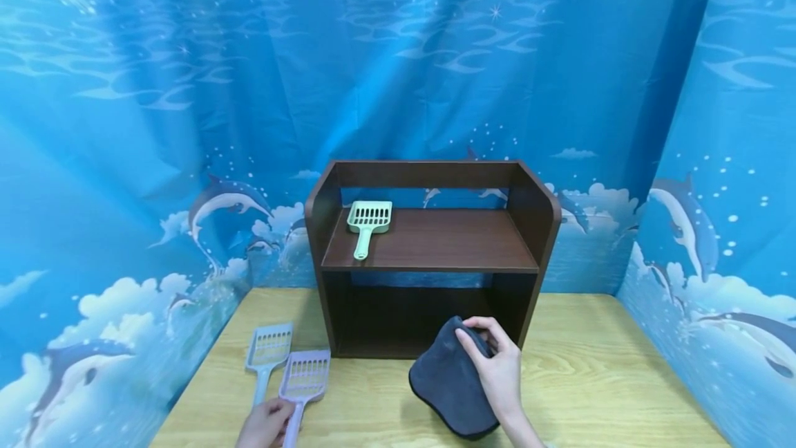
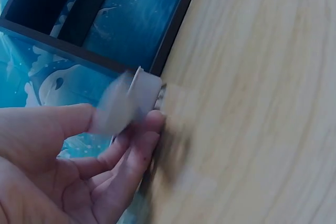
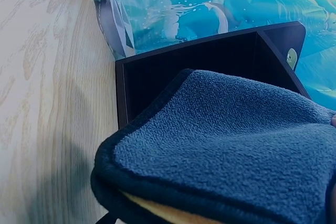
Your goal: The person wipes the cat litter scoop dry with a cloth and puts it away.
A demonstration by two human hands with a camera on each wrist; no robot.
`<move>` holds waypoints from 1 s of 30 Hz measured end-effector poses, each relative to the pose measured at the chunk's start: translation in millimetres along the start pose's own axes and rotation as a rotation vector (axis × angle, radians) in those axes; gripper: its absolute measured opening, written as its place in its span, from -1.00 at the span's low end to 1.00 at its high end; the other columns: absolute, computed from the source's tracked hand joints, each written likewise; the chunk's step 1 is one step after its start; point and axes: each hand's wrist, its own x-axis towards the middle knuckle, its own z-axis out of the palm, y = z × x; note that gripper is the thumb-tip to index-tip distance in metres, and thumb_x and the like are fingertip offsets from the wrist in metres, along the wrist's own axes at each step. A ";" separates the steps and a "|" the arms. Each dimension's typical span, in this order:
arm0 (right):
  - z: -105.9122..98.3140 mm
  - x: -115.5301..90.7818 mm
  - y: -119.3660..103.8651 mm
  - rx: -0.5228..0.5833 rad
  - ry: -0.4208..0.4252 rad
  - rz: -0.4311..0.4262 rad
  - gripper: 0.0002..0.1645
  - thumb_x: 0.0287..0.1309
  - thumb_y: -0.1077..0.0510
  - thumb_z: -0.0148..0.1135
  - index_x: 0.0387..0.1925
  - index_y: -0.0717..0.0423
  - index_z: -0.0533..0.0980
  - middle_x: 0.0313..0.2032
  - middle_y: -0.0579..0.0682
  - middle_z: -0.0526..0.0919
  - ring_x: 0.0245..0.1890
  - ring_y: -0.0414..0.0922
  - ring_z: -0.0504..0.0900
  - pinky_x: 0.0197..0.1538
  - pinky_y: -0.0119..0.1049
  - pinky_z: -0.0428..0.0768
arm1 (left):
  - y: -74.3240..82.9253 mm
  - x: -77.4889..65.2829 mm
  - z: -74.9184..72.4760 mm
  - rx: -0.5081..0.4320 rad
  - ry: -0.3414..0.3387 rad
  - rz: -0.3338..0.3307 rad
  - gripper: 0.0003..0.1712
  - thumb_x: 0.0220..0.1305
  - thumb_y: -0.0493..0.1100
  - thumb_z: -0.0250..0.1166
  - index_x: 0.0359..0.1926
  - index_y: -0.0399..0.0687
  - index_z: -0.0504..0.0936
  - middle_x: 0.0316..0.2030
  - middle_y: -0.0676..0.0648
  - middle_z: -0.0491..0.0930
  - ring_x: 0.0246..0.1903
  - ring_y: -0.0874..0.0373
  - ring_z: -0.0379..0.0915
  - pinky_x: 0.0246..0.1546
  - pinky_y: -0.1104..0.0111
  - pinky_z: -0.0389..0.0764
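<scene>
My left hand (image 1: 267,424) grips the handle of a purple litter scoop (image 1: 302,394) low over the table's front left; the left wrist view shows the scoop blurred between thumb and fingers. Just left of it lies a light blue litter scoop (image 1: 262,366), its handle partly behind that hand. With thumb and fingers, my right hand (image 1: 502,368) pinches the top of a dark grey cloth (image 1: 450,382), which hangs in front of the shelf. Close up, the cloth (image 3: 226,129) is fuzzy with a black edge. A green litter scoop (image 1: 363,234) rests on the upper shelf's left side.
A dark brown two-tier shelf (image 1: 429,269) stands at the back middle of the wooden table (image 1: 597,372). Its lower compartment opens behind the cloth. Blue curtains (image 1: 429,54) with dolphins and waves surround the table's back and sides.
</scene>
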 end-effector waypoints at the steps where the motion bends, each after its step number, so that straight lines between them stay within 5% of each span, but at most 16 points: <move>1: 0.0 -0.2 -0.1 -0.005 0.001 0.002 -0.78 -0.03 0.21 0.36 -0.27 0.10 0.56 -0.36 -0.04 0.60 -0.48 -0.18 0.51 -0.38 -0.47 0.47 | -0.3 -0.6 -0.5 -0.029 -0.016 0.005 -0.64 0.24 -0.22 0.00 -0.22 -0.58 0.41 -0.54 -0.10 0.61 -0.56 0.13 0.56 -0.53 0.31 0.59; 5: 0.1 -1.4 -0.5 -0.012 0.002 -0.003 -0.78 -0.03 0.21 0.36 -0.27 0.10 0.57 -0.37 -0.04 0.61 -0.48 -0.19 0.52 -0.38 -0.47 0.47 | -1.1 -2.1 -4.4 -0.139 -0.099 -0.034 -0.59 0.30 -0.25 -0.21 -0.13 -0.66 0.25 -0.49 -0.16 0.61 -0.51 0.09 0.60 -0.47 0.27 0.62; 10: 0.1 -0.9 4.6 -0.008 0.006 -0.029 -0.78 -0.03 0.22 0.36 -0.27 0.09 0.57 -0.36 -0.03 0.61 -0.50 -0.18 0.50 -0.40 -0.47 0.45 | -2.2 -0.2 -11.2 -0.065 -0.122 -0.064 -0.56 0.29 -0.21 -0.25 -0.16 -0.54 0.41 -0.60 0.01 0.44 -0.66 0.29 0.35 -0.64 0.49 0.44; 13: -0.5 0.5 14.7 -0.007 0.010 -0.028 -0.77 -0.04 0.20 0.37 -0.27 0.03 0.57 -0.36 -0.05 0.60 -0.50 -0.19 0.49 -0.40 -0.48 0.44 | -1.1 -1.2 -16.6 -0.060 -0.168 -0.028 -0.52 0.33 -0.16 -0.28 -0.18 -0.46 0.47 -0.63 0.07 0.38 -0.72 0.35 0.19 -0.72 0.55 0.26; 20: -4.3 2.6 30.1 -0.020 0.011 -0.004 -0.76 -0.04 0.12 0.38 -0.26 -0.04 0.57 -0.36 -0.11 0.60 -0.49 -0.20 0.49 -0.42 -0.46 0.44 | 9.3 -11.9 -23.2 0.016 -0.215 0.054 -0.42 0.40 -0.08 -0.28 -0.11 -0.57 0.43 -0.66 0.08 0.42 -0.75 0.36 0.18 -0.74 0.55 0.23; 30: -6.2 3.4 -6.9 -0.121 -0.037 -0.005 -0.79 -0.01 0.12 0.35 -0.26 0.03 0.61 -0.33 -0.10 0.67 -0.34 -0.25 0.59 -0.24 -0.51 0.47 | 36.2 -17.1 -2.6 0.042 -0.319 0.134 -0.37 0.42 0.08 -0.19 -0.04 -0.48 0.44 -0.63 0.09 0.38 -0.72 0.37 0.19 -0.74 0.57 0.24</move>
